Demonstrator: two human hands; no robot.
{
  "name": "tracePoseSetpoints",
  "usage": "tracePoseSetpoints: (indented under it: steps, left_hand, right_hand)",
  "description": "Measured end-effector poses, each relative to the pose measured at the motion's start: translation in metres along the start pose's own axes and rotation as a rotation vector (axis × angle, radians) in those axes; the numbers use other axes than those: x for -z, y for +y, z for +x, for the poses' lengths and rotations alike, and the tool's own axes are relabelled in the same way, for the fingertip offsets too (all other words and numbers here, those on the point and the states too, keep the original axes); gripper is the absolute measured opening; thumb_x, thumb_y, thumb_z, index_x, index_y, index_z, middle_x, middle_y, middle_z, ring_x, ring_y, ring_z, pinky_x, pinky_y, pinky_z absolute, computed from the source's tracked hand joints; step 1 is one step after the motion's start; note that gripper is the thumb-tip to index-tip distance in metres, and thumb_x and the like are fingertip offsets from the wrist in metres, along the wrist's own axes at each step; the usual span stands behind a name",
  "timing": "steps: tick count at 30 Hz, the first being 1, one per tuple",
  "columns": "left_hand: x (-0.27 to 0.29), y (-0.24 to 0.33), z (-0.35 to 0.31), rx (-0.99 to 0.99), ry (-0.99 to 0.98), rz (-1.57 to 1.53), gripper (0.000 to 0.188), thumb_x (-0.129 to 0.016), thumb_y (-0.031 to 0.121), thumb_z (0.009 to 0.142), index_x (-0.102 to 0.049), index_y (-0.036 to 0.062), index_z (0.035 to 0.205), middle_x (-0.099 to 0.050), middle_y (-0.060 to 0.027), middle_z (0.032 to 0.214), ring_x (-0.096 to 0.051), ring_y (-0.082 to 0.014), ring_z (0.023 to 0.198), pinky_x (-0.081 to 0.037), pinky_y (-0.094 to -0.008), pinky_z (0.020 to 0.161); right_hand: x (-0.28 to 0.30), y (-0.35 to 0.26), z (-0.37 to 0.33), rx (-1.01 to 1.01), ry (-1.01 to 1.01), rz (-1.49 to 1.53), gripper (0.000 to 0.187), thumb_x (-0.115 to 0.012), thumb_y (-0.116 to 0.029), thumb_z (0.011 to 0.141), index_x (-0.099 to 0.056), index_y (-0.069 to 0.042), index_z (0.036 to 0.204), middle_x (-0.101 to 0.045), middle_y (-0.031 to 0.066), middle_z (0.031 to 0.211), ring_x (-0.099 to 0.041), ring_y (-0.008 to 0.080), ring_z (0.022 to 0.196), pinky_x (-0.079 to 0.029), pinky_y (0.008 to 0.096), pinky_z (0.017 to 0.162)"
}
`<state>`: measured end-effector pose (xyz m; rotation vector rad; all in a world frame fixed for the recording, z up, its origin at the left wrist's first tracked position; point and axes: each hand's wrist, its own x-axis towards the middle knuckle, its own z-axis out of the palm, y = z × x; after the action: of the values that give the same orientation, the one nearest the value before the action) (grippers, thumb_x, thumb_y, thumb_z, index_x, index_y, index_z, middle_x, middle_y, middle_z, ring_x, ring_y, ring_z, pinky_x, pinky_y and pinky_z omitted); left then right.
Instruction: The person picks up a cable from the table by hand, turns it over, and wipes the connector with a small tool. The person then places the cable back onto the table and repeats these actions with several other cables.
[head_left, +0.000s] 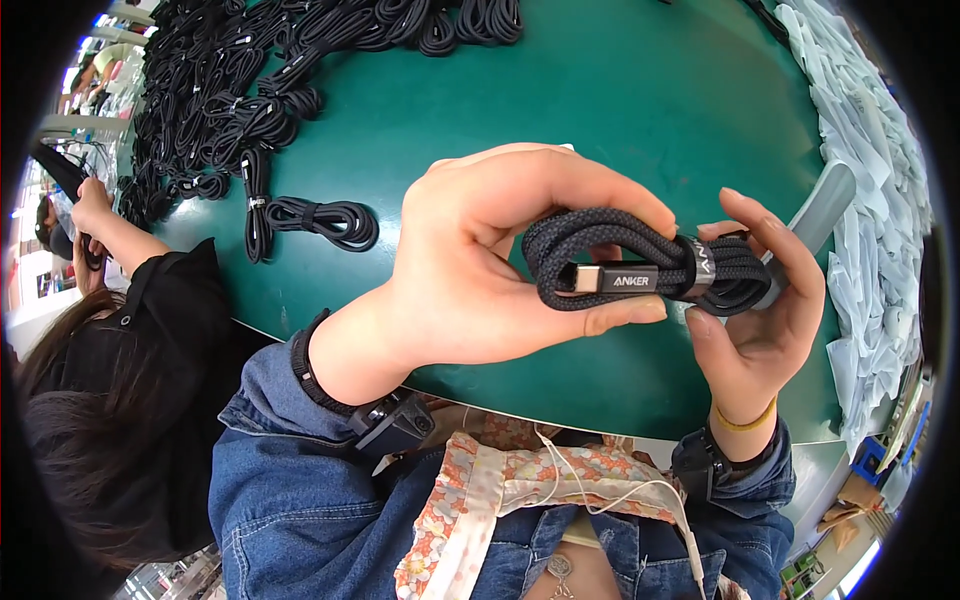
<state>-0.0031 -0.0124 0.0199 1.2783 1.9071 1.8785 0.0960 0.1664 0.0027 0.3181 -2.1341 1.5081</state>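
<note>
A black braided USB-C cable point(615, 228), coiled into a bundle, is held up over the table between my two hands. My left hand point(480, 250) grips its left part, thumb below and fingers above. The metal plug point(588, 279) and its black housing show at the front, facing me. Around the bundle's right part runs a dark strap point(703, 268) with pale print. My right hand point(765, 310) curls about that right end, thumb below and fingers behind and above. A grey, slightly see-through strip point(825, 205) extends behind my right hand; whether I hold it cannot be made out.
Coiled black cables point(210, 110) lie heaped at the far left of the green table point(690, 90). Two coiled bundles point(325, 222) lie nearer, left of my left hand. Pale translucent bags point(875, 190) overlap along the right edge. A person in black point(130, 400) works close at my left.
</note>
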Motion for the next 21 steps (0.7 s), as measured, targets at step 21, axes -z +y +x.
tracePoseSetpoints:
  steps: [21]
  left_hand:
    - [-0.0037, 0.0007, -0.0051, -0.095, 0.044, -0.027, 0.029, -0.073, 0.006, 0.054, -0.06, -0.0017, 0.079, -0.062, -0.0125, 0.076, -0.055, -0.0165, 0.06, -0.041, -0.0236, 0.05]
  right_hand:
    - [0.0031, 0.0069, -0.0001, 0.049, -0.081, 0.023, 0.055, -0.064, -0.006, 0.062, -0.038, 0.004, 0.109, -0.048, 0.0268, 0.101, -0.051, 0.0276, 0.089, -0.042, 0.0336, 0.078]
